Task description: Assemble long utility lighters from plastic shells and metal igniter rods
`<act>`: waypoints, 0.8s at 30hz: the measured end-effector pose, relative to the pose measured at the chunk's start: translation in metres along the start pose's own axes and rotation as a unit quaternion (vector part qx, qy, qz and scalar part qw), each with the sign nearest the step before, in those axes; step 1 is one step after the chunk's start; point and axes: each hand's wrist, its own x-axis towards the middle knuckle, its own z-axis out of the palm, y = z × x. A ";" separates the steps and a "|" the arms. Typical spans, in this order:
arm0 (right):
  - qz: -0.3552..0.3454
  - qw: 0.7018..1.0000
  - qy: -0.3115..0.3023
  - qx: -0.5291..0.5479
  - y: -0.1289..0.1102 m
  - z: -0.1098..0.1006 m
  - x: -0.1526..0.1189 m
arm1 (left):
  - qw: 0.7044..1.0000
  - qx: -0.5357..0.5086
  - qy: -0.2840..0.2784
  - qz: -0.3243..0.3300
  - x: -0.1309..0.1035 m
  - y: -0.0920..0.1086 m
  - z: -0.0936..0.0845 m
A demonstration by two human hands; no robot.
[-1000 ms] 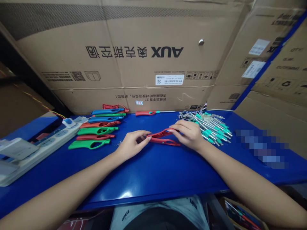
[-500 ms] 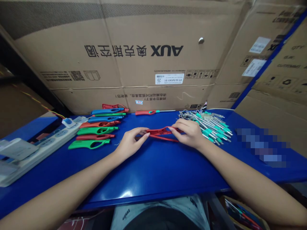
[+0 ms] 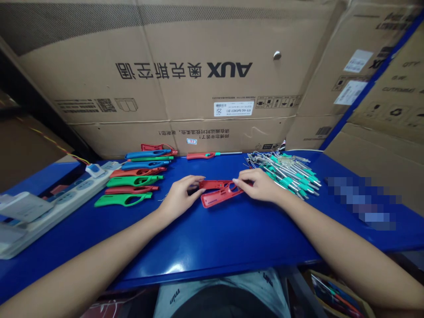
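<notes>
1. Head view is showing a change: the front red shell [image 3: 213, 199] is now turning its hollow inside toward the camera, so the two shells are being separate.
2. Left hand [image 3: 179, 195] is gripping the rear red shell [image 3: 212, 184]; right hand [image 3: 261, 185] is pinching the front one, above the worktop [image 3: 198, 238].
3. Half a second earlier, the front shell was appearing only as thin edge.

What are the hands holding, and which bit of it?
The left hand holds a red plastic piece by its left end; the right hand pinches another red piece by its looped end.
</notes>
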 end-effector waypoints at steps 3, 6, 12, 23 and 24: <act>0.011 0.993 -0.099 -0.064 -0.002 0.002 -0.002 | 1.000 0.027 -0.008 0.006 0.000 0.001 -0.001; 0.014 0.986 -0.132 -0.103 -0.003 0.002 -0.003 | 0.997 0.066 -0.018 0.029 0.000 0.006 -0.003; 0.054 0.985 -0.071 -0.150 -0.001 -0.002 -0.002 | 0.984 0.126 -0.062 0.110 -0.003 0.026 -0.009; 0.372 0.867 -0.103 -0.316 0.015 -0.030 0.001 | 0.968 0.107 -0.172 0.146 -0.006 0.023 -0.008; 0.385 0.859 -0.116 -0.318 0.017 -0.031 0.000 | 0.970 0.099 -0.169 0.143 -0.005 0.021 -0.007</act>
